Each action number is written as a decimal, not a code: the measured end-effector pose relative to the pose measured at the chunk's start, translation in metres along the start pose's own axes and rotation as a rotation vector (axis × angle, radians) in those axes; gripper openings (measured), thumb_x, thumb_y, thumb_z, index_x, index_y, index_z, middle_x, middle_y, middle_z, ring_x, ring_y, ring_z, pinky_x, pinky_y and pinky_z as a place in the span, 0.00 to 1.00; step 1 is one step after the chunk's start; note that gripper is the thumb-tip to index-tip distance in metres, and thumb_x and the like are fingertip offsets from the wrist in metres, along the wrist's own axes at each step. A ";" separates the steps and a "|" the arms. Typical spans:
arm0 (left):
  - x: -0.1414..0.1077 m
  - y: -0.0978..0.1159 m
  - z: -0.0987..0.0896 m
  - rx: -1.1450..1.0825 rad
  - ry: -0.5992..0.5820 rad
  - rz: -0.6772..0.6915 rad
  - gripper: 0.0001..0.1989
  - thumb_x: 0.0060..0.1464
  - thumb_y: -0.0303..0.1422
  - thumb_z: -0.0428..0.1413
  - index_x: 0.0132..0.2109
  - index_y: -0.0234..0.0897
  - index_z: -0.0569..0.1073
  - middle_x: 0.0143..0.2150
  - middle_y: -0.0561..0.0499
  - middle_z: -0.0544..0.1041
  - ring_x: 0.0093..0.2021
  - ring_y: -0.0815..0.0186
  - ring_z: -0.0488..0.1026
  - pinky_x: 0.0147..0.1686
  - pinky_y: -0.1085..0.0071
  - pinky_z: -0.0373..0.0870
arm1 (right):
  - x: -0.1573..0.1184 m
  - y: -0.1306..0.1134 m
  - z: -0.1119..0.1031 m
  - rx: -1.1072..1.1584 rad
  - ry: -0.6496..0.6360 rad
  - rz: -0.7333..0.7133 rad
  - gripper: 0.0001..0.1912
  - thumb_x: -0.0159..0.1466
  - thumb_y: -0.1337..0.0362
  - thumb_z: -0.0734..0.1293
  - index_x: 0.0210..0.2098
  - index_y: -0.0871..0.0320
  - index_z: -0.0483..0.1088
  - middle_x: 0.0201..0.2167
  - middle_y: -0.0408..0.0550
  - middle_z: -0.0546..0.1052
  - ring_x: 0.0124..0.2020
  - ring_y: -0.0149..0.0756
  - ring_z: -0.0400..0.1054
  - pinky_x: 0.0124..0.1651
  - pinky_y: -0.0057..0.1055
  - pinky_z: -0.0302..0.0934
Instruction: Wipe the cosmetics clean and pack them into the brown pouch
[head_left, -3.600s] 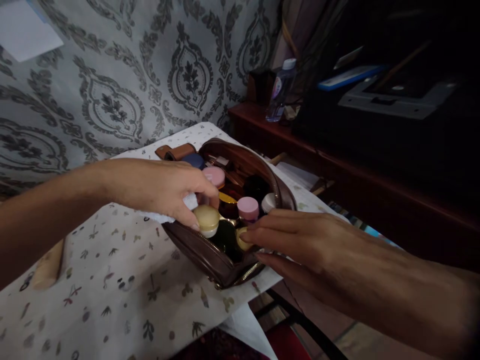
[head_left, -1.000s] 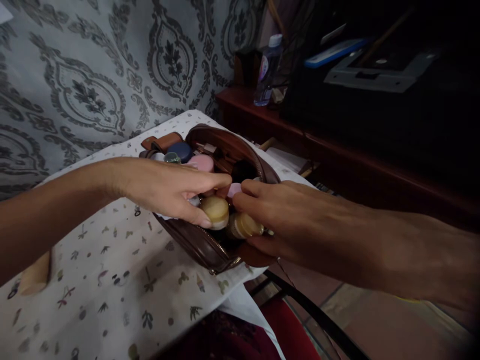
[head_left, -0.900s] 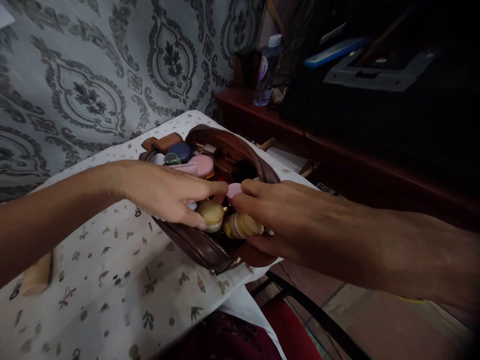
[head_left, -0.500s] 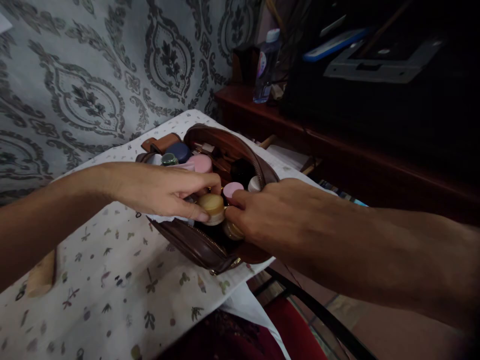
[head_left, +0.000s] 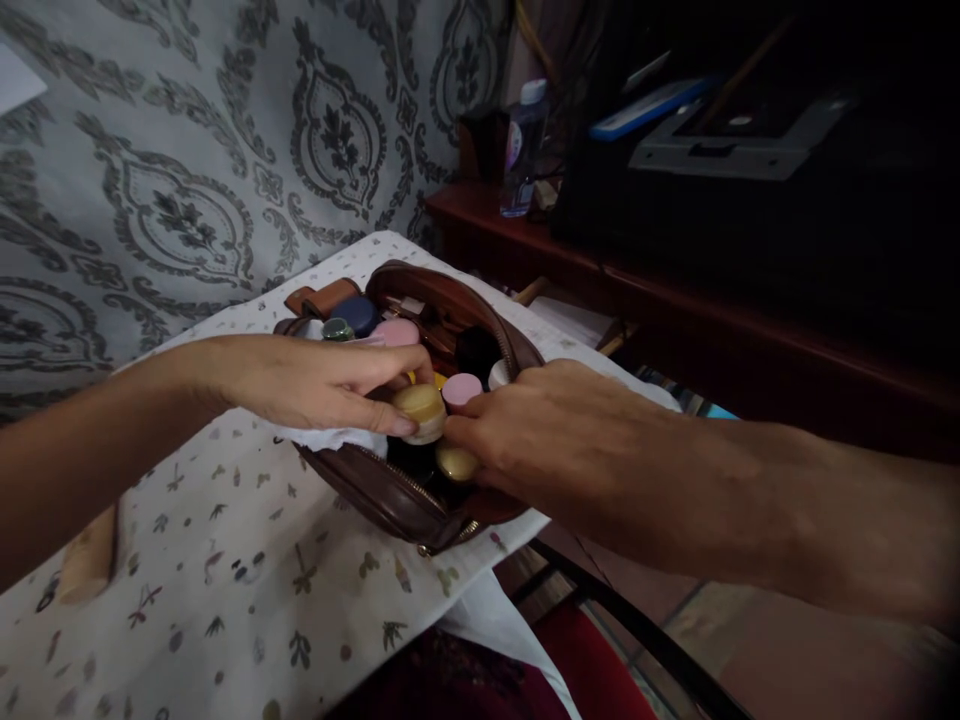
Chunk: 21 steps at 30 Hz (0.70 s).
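A brown leather zip bag [head_left: 367,495] lies unzipped on the table, packed with cosmetic containers. Between thumb and fingers, my left hand [head_left: 315,385] grips a small gold-lidded jar [head_left: 418,408] at the bag's mouth. My right hand [head_left: 547,425] reaches in from the right with curled fingers; its fingertips are partly hidden. Close to them are a second gold-lidded jar [head_left: 457,462] and a pink lid [head_left: 463,389]. Deeper in the bag sit a larger pink lid [head_left: 397,332], a navy lid [head_left: 355,316] and a green-topped container [head_left: 337,329]. White tissue [head_left: 345,440] pokes out under my left hand.
A patterned cloth [head_left: 247,640] covers the table. A beige cylinder [head_left: 88,560] lies at its left. Behind, a dark red desk [head_left: 495,215] carries a clear bottle [head_left: 523,150]. A pulled-out drawer [head_left: 570,318] shows beyond the bag; a red seat [head_left: 585,650] is below.
The view has shifted slightly. My left hand still grips the gold-lidded jar. More of the second gold lid shows beside my right fingers, and a yellow item shows behind the held jar.
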<state>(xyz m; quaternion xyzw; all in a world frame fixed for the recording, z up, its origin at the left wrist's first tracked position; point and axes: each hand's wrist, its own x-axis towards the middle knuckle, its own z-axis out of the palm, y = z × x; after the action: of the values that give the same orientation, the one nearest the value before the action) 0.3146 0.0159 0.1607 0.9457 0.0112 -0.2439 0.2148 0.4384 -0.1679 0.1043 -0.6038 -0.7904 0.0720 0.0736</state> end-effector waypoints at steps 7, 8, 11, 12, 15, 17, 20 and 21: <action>-0.005 0.015 0.005 0.116 0.063 -0.067 0.11 0.55 0.38 0.56 0.43 0.38 0.72 0.38 0.53 0.72 0.36 0.66 0.69 0.35 0.72 0.60 | -0.013 0.004 0.006 0.122 0.033 0.011 0.07 0.67 0.68 0.63 0.35 0.56 0.73 0.28 0.40 0.73 0.24 0.29 0.60 0.31 0.32 0.48; -0.007 0.017 0.005 0.153 0.074 -0.074 0.09 0.54 0.37 0.56 0.42 0.39 0.73 0.37 0.53 0.72 0.36 0.66 0.69 0.34 0.72 0.60 | -0.013 0.004 0.007 0.113 0.053 0.010 0.08 0.67 0.69 0.62 0.35 0.55 0.73 0.28 0.40 0.73 0.24 0.29 0.61 0.31 0.31 0.49; -0.009 0.022 0.007 0.221 0.084 -0.107 0.06 0.54 0.35 0.56 0.38 0.39 0.72 0.36 0.52 0.73 0.35 0.65 0.70 0.33 0.72 0.60 | -0.012 0.001 0.005 0.088 0.060 0.006 0.09 0.66 0.71 0.62 0.32 0.56 0.72 0.27 0.40 0.74 0.24 0.29 0.64 0.30 0.31 0.50; -0.009 0.023 0.008 0.234 0.075 -0.123 0.06 0.53 0.35 0.56 0.38 0.39 0.72 0.36 0.52 0.73 0.35 0.65 0.70 0.33 0.72 0.60 | -0.012 0.001 0.004 0.087 0.052 0.005 0.09 0.65 0.71 0.63 0.31 0.57 0.72 0.27 0.41 0.74 0.25 0.29 0.65 0.29 0.31 0.49; -0.008 0.026 0.008 0.271 0.023 -0.181 0.05 0.53 0.35 0.56 0.37 0.39 0.72 0.35 0.52 0.73 0.35 0.64 0.70 0.33 0.71 0.60 | -0.010 0.000 0.002 0.095 0.029 0.007 0.06 0.63 0.72 0.66 0.31 0.57 0.73 0.27 0.42 0.76 0.25 0.30 0.66 0.28 0.30 0.48; -0.005 0.028 0.009 0.297 -0.016 -0.211 0.06 0.54 0.36 0.57 0.36 0.39 0.73 0.34 0.51 0.73 0.35 0.63 0.71 0.32 0.70 0.59 | -0.010 -0.001 0.001 0.084 0.024 0.008 0.06 0.62 0.73 0.67 0.32 0.57 0.73 0.27 0.42 0.76 0.25 0.30 0.66 0.27 0.30 0.46; -0.002 0.031 0.010 0.334 -0.055 -0.210 0.07 0.54 0.37 0.59 0.38 0.39 0.74 0.35 0.51 0.73 0.36 0.62 0.71 0.31 0.70 0.58 | -0.010 -0.002 -0.002 0.069 0.009 0.016 0.05 0.60 0.73 0.68 0.32 0.57 0.73 0.26 0.42 0.75 0.25 0.31 0.65 0.27 0.30 0.45; -0.001 0.032 0.010 0.342 -0.062 -0.205 0.08 0.53 0.36 0.60 0.40 0.40 0.74 0.35 0.51 0.73 0.37 0.61 0.71 0.31 0.70 0.58 | -0.010 -0.003 -0.003 0.073 0.009 0.021 0.05 0.60 0.73 0.69 0.32 0.57 0.73 0.26 0.42 0.75 0.25 0.32 0.65 0.27 0.30 0.45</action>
<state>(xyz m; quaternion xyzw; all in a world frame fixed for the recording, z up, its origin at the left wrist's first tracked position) 0.3135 -0.0173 0.1662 0.9543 0.0591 -0.2918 0.0252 0.4388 -0.1786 0.1070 -0.6095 -0.7804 0.0988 0.0983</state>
